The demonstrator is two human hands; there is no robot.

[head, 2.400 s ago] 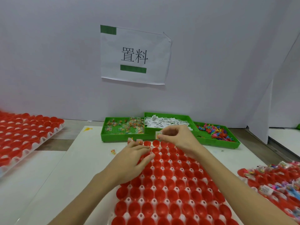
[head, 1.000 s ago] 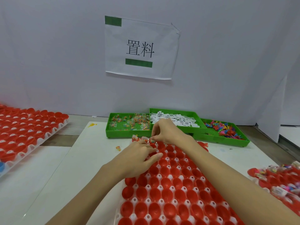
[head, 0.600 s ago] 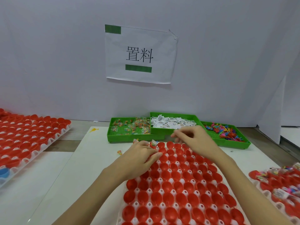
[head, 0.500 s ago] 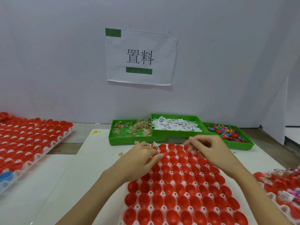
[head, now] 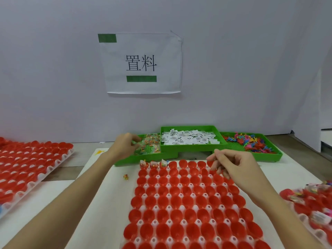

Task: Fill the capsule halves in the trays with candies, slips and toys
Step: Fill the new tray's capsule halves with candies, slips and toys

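A white tray [head: 183,221] of empty red capsule halves [head: 186,212] lies in front of me. The first three halves of its far row hold candy packets [head: 154,164]. Behind it stand three green bins: candies [head: 150,144], white slips [head: 188,139] and coloured toys [head: 248,142]. My left hand [head: 124,147] reaches into the candy bin, its fingers curled on clear candy packets. My right hand [head: 233,168] hovers over the far right corner of the tray with loosely curled fingers, and I see nothing in it.
Another tray of red halves [head: 32,168] lies on the left. At the right edge is a tray with filled halves [head: 314,203]. A loose candy [head: 126,176] lies on the white table left of the middle tray. A paper sign [head: 142,63] hangs on the wall.
My left hand left the far left corner of the tray and went forward into the candy bin. My right hand moved right along the far row. A third half now holds a candy packet.
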